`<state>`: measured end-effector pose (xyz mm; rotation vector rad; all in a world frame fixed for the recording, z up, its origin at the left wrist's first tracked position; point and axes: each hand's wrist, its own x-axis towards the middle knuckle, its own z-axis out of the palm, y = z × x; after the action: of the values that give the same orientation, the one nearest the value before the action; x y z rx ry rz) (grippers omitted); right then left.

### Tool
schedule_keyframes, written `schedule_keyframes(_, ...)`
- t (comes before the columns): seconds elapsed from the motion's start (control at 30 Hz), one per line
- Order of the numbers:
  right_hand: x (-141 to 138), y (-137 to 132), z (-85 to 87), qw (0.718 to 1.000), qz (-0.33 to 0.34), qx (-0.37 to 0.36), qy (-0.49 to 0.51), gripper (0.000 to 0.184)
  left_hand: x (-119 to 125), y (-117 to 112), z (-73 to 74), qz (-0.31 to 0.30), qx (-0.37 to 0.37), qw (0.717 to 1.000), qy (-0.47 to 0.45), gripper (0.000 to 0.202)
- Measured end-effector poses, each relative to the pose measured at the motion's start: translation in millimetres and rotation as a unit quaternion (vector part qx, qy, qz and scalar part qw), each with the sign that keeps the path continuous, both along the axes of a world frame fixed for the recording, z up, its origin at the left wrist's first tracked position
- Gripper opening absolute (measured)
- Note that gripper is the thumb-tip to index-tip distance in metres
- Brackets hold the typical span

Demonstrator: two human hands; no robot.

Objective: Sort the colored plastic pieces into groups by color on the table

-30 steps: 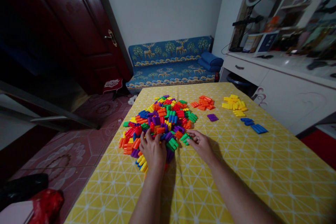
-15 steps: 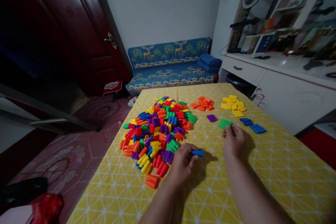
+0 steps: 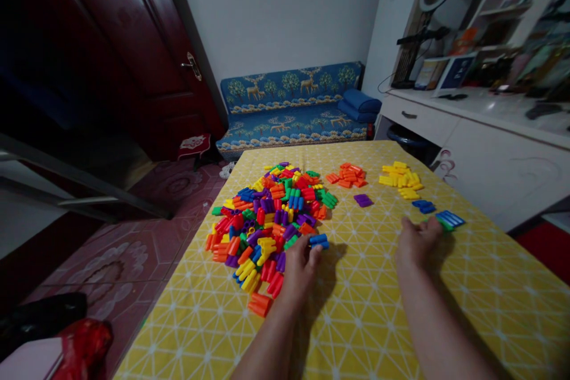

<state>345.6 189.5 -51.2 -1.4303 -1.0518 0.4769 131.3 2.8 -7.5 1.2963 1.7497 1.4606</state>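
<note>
While the left hand point(image 3: 303, 264) is pinching a blue plastic piece of joined tubes point(image 3: 319, 241) between thumb and bent fingers, the right hand point(image 3: 418, 237) is sitting over the right part of the table, fingers curled nearly closed on a green plastic piece of joined tubes point(image 3: 445, 225). Knuckles are covering part of that grip; the green piece is showing at the fingertips, overlapping the near edge of a flat blue plastic piece of ribbed tubes point(image 3: 453, 217). A second loose blue plastic piece point(image 3: 423, 206) is lying just beside it, to the left. Left hand is hovering at the right edge of a big mixed heap of red, orange, yellow, green, blue and purple plastic tube pieces point(image 3: 267, 214), partly hiding it. One orange plastic tube piece point(image 3: 260, 304) is lying at the heap's near end. Beyond the hands, a small orange plastic cluster point(image 3: 348, 176) and a yellow plastic cluster point(image 3: 399, 178) are lying apart, with a single purple plastic piece point(image 3: 363, 200) nearer. Everything is resting on a yellow tablecloth with white geometric lines point(image 3: 356, 309). Behind the table, a blue deer-patterned sofa point(image 3: 285, 124) is standing against the wall point(image 3: 276, 12).
</note>
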Motion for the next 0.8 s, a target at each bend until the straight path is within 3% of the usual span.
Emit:
schedule_keyframes(0.07, -8, -11, 12.5, 0.999, -0.015, 0.003, 0.034, 0.069, -1, 1, -0.3, 0.009, -0.002, 1.000, -0.008, 0.032)
schedule_keyframes(0.1, -16, -19, 19.5, 0.998, 0.017, 0.011, 0.054, 0.065, -2, 2, -1.0, 0.014, -0.001, 1.000, -0.010, 0.034)
schedule_keyframes(0.17, -37, -40, 32.7, 0.984, 0.165, 0.011, 0.074, 0.053, -4, 4, -3.1, 0.025, 0.007, 1.000, -0.010, 0.037)
schedule_keyframes(0.2, -49, -51, 38.1, 0.963, 0.258, -0.010, 0.079, 0.049, -4, 4, -4.1, 0.031, 0.014, 0.999, -0.009, 0.036)
schedule_keyframes(0.27, -72, -73, 45.9, 0.900, 0.426, -0.063, 0.071, 0.047, -5, 5, -5.4, 0.041, 0.028, 0.999, -0.009, 0.032)
schedule_keyframes(0.33, -88, -90, 49.1, 0.851, 0.519, -0.072, 0.043, 0.042, -6, 5, -4.9, 0.044, 0.037, 0.998, -0.010, 0.029)
schedule_keyframes(0.47, -98, -100, 44.5, 0.836, 0.547, -0.035, 0.017, 0.031, -6, 4, -0.5, 0.038, 0.056, 0.998, -0.005, 0.025)
schedule_keyframes(0.67, -95, -95, 36.1, 0.814, 0.575, -0.078, 0.025, 0.042, -4, 3, -0.6, 0.016, 0.049, 0.999, -0.006, 0.026)
schedule_keyframes(0.73, -89, -85, 36.4, 0.836, 0.541, -0.081, 0.045, 0.042, -4, 3, -3.6, 0.020, 0.048, 0.999, -0.010, 0.028)
schedule_keyframes(0.8, -74, -68, 35.2, 0.889, 0.445, -0.062, 0.087, 0.048, -4, 3, -6.4, 0.026, 0.048, 0.998, -0.017, 0.028)
